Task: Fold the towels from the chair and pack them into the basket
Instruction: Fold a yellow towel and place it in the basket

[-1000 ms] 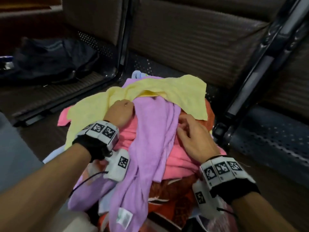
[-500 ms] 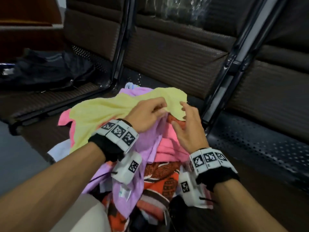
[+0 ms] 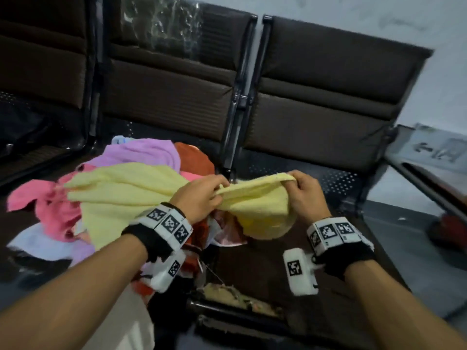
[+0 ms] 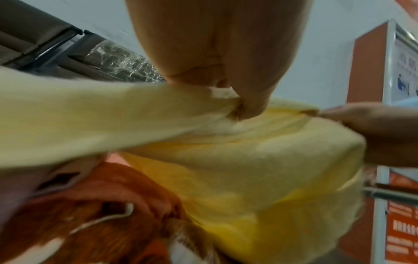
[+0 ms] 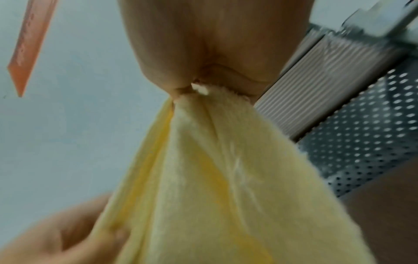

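A pale yellow towel (image 3: pixel 255 205) stretches between both hands above the chair seat. My left hand (image 3: pixel 204 195) pinches its upper edge near the middle, and my right hand (image 3: pixel 303 188) pinches the edge further right. The towel's left part (image 3: pixel 121 188) still drapes over the pile of towels. In the left wrist view the yellow towel (image 4: pixel 226 169) fills the frame under my left hand (image 4: pixel 244 107). In the right wrist view my right hand (image 5: pixel 199 87) pinches the towel (image 5: pixel 214 178), which hangs down. The pile holds a pink towel (image 3: pixel 48 205), a purple towel (image 3: pixel 144 152) and an orange one (image 3: pixel 194 160). No basket is visible.
Dark brown chair backs (image 3: pixel 316 92) run along the rear. The perforated metal seat (image 3: pixel 336 180) to the right of the pile is bare. A dark bag (image 3: pixel 22 132) lies on the seat at far left. A grey surface (image 3: pixel 434 152) stands at the right.
Both hands took hold of the yellow towel's edge and lifted it; my right hand has drawn it rightward off the pile. The view has tilted up and to the right.
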`<state>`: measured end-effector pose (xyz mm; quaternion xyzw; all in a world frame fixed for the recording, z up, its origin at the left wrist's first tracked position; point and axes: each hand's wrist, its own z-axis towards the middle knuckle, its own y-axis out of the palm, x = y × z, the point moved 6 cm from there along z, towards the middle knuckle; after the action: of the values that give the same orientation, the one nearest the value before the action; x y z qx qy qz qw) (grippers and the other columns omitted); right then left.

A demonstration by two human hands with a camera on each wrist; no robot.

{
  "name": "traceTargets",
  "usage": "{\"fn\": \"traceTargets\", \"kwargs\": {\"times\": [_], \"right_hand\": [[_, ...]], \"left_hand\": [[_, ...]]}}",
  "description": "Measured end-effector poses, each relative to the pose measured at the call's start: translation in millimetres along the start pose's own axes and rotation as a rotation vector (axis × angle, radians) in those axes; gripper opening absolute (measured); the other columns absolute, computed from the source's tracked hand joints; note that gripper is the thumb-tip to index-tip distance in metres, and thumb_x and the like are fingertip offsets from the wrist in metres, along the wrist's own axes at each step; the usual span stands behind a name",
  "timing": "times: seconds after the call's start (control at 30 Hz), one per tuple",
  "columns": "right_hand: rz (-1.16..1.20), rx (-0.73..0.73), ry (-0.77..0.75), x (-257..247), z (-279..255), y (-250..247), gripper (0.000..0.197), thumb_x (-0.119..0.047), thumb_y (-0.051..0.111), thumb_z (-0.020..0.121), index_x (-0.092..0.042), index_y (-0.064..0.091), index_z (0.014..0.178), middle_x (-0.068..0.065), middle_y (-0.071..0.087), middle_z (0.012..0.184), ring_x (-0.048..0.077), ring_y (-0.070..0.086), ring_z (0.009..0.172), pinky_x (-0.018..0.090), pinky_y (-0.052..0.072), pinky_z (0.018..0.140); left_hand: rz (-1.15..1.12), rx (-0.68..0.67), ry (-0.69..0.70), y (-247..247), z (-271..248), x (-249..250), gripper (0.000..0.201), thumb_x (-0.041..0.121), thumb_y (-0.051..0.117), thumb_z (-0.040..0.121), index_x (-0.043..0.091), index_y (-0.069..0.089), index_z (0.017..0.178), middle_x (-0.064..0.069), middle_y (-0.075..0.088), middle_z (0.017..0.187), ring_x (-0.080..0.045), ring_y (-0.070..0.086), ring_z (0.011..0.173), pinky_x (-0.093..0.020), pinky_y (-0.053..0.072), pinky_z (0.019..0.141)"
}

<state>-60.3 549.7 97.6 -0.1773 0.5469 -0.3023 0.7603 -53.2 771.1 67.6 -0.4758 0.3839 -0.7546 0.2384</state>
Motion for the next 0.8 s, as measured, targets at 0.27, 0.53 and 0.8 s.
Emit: {"fn": "traceTargets", "kwargs": {"times": [0.27,0.53,0.8], "right_hand": [[0.138,0.498,0.167,43.1,-45.0,-105.4,0.019,-0.010,0.048,0.091,-0.007,0.059,0.075,-0.001,0.052,0.066,0.013,0.046,0.069,0.019,0.034,0.053],[0.310,0.016,0.282,66.4,-54.8,-57.2,0.020,-0.012,0.060,0.090,-0.012,0.065,0.109,0.001,0.067,0.100,0.006,0.061,0.085,0.009,0.046,0.069],[-0.485,-0.621,0.186,109.0,-68.0,-23.6,0.048,-0.042,0.070,0.082,-0.020,0.052,0.121,-0.004,0.063,0.110,0.016,0.059,0.103,0.028,0.047,0.085]], "left_hand": [[-0.024,-0.074,0.100,27.7,-15.4,56.1,0.012,0.014,0.054,0.091,0.005,0.062,0.092,-0.009,0.066,0.088,-0.027,0.061,0.088,-0.035,0.044,0.077],[-0.272,-0.018,-0.048,54.6,10.0,96.0,0.022,0.010,0.046,0.093,0.016,0.061,0.079,-0.003,0.063,0.082,-0.022,0.058,0.084,-0.032,0.045,0.073],[0.023,-0.346,-0.085,112.0,2.7,36.7,0.025,0.020,0.051,0.091,0.016,0.061,0.113,-0.005,0.063,0.113,-0.021,0.059,0.101,-0.023,0.040,0.078]]}}
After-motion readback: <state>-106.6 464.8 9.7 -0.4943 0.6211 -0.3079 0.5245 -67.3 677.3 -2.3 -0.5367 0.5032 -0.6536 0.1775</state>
